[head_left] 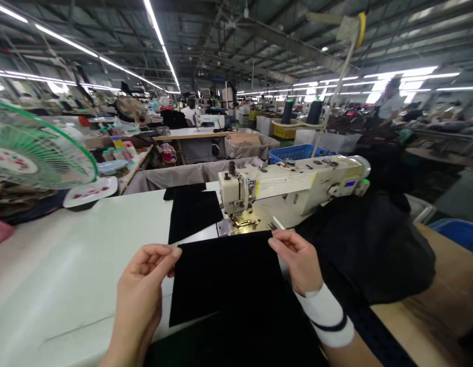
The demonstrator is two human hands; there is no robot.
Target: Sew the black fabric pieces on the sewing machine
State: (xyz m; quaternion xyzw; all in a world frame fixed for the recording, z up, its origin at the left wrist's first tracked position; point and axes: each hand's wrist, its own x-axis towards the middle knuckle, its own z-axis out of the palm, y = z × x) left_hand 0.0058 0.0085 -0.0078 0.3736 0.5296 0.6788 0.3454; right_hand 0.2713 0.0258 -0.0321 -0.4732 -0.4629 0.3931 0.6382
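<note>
A black fabric piece (225, 275) is stretched between my two hands, in front of the sewing machine (290, 183). Its upper left corner is pinched by my left hand (147, 278). My right hand (295, 255), with a white band at the wrist, pinches the upper right corner; a thin white pointed tool (278, 223) shows just above its fingers. The fabric's top edge lies just below the lit needle area. Another black piece (192, 211) rests flat on the white table (87, 265), left of the machine head.
A green-rimmed fan (41, 148) stands at the left. Dark cloth (377, 250) is heaped at the right. Behind the machine are a blue basket (297, 153) and thread cones (314, 112). Another person (190, 113) sits farther back.
</note>
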